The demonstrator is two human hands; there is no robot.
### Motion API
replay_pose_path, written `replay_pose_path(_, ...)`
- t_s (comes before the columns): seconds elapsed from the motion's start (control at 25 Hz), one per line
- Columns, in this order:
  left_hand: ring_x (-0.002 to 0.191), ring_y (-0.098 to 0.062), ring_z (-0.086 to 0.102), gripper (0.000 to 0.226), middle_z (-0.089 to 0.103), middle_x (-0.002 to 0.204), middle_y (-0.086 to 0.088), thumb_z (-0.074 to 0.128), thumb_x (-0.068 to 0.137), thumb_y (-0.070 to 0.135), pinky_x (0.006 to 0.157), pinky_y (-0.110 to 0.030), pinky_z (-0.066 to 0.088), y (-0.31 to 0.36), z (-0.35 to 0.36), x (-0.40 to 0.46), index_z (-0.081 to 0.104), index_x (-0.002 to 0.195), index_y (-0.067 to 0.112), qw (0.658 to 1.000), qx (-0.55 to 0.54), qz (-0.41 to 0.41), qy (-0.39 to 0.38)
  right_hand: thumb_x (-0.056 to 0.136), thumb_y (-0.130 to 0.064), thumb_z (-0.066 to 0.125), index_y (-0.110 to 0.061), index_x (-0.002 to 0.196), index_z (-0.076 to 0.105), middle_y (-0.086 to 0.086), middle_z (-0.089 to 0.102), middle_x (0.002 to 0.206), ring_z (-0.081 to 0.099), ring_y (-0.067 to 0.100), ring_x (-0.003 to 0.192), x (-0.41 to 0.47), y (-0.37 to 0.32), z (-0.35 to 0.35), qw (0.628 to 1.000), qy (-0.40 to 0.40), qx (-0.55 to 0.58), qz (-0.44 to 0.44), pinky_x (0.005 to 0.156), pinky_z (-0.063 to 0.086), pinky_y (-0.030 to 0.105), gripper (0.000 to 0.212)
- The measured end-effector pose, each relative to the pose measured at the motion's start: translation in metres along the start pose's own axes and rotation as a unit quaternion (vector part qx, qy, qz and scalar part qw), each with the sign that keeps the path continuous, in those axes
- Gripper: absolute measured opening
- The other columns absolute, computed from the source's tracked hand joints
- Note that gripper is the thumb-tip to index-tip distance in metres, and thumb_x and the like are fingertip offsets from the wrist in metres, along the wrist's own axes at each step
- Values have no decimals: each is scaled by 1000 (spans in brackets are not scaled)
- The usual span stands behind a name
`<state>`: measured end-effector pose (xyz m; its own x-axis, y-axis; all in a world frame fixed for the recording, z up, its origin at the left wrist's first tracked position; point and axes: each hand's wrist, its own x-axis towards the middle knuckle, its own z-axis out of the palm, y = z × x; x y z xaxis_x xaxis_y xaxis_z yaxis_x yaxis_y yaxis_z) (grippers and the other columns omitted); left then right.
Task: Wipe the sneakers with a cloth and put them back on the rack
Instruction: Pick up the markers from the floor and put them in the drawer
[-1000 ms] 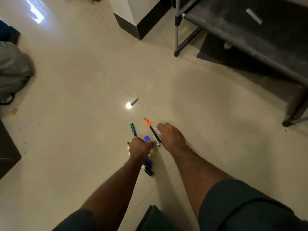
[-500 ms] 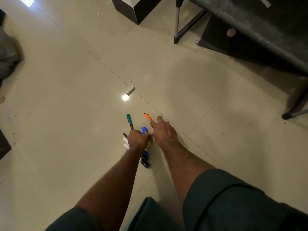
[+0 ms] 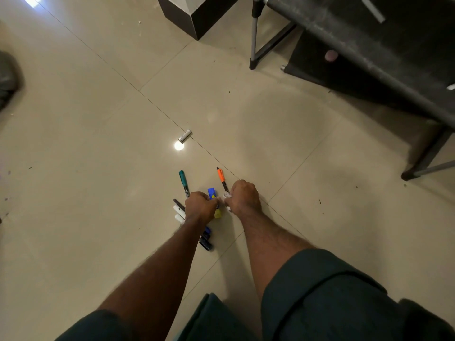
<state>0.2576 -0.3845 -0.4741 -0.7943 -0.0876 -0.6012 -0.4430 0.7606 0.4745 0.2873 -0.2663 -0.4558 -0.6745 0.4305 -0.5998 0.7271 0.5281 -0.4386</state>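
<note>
As seen, hands (image 3: 222, 205) prob. grip markers (image 3: 183, 179)

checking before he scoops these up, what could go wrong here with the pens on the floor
1. Both hands, left and right, bunch the pens on smooth tile; round ones like the teal pen could roll away.
2. The small white tube lies apart, beyond the pile, and may get left behind.
3. The dark pens under the left forearm are partly hidden and easy to miss.
</note>
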Motion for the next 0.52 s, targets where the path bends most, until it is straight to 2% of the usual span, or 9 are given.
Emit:
replay_pose_path(0.08, 67, -18, 57, 30, 65, 72, -12, 76, 86, 25, 59, -33, 46, 2, -1, 0, 62, 66, 10, 1000, -1, 8, -3, 78, -33, 81, -11, 89, 68, 5, 71, 90, 65, 18, 77, -3, 3, -2, 997, 22, 70, 18, 59, 52, 24, 28)
replay_pose_path(0.16, 66, -17, 58, 29, 64, 70, -8, 76, 87, 27, 59, -32, 46, 3, -3, -1, 63, 67, 10, 1000, -2, 17, -9, 79, -31, 79, -15, 80, 63, 2, 69, 84, 61, 16, 70, -10, 5, -6, 990, 58, 129, 13, 50, 39, 18, 23)
replay_pose_path(0.2, 66, -17, 58, 29, 65, 70, -8, 76, 87, 28, 60, -32, 47, 3, -3, 0, 64, 68, 9, 1000, -1, 20, -12, 80, -33, 78, -17, 80, 61, 1, 68, 83, 60, 16, 69, -15, 5, -6, 991, 65, 118, -1, 49, 35, 18, 24)
replay_pose_path(0.36, 67, -20, 56, 30, 62, 70, -9, 74, 89, 27, 61, -33, 45, 1, -1, 2, 62, 68, 9, 1000, -3, 21, -4, 87, -37, 70, -15, 104, 66, 4, 66, 99, 62, 20, 89, -22, 5, 6, 993, 51, -76, -70, 65, 50, 29, 28)
replay_pose_path(0.52, 64, -17, 51, 32, 56, 65, -6, 72, 90, 25, 59, -31, 41, -3, -2, 5, 59, 66, 10, 1000, -7, 14, -6, 97, -28, 56, -13, 117, 59, 8, 60, 114, 56, 24, 104, -15, -2, 6, 983, 26, -160, -90, 76, 46, 34, 25)
